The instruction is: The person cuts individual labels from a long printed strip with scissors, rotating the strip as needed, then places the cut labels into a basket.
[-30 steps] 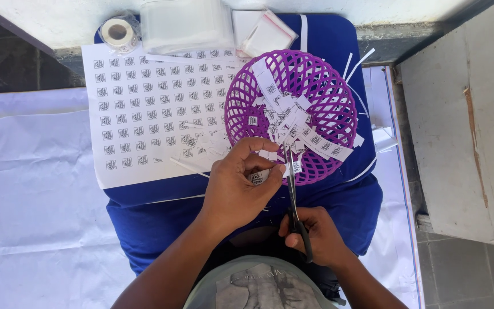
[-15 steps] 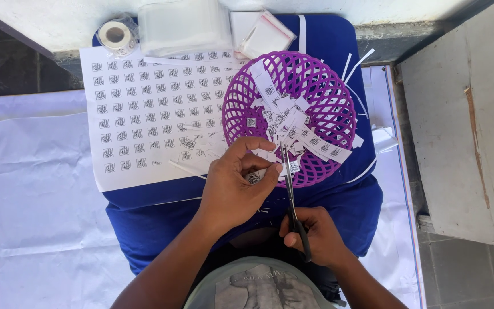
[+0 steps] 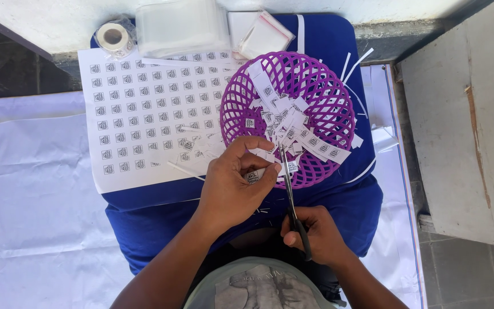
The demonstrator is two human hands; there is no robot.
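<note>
left hand [image 3: 235,186] pinches paper strip [image 3: 257,175]; right hand [image 3: 314,236] grips scissors [image 3: 290,194].

A makeshift craft spot at a home's doorstep: a blue cloth-covered stool [image 3: 338,51] serves as the table, set on white sheeting [image 3: 35,189] over tiled floor [image 3: 464,274], beside a weathered concrete ledge [image 3: 458,114]

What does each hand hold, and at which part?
Left hand pinches a paper strip at its end; right hand holds scissors by the handles.
</note>
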